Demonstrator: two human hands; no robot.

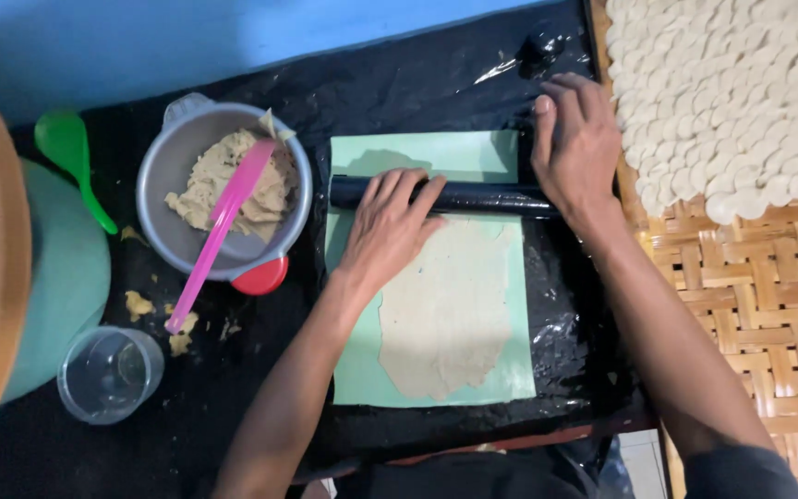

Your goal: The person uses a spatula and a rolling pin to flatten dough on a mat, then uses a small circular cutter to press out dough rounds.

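Note:
A black rolling pin [473, 197] lies across a pale green mat [473, 152] on black plastic sheeting. Flattened beige dough [450, 314] covers the mat from the pin down toward me. My left hand [388, 226] rests palm-down on the left part of the pin, fingers spread flat. My right hand [576, 148] presses flat over the pin's right end, fingers pointing away from me.
A grey bowl [163, 176] of beige dough with a pink spatula [219, 231] stands left of the mat. A clear cup [108, 374], a green spoon [71, 152] and dough crumbs lie further left. A woven tray [768, 296] at right carries several small white discs [731, 92].

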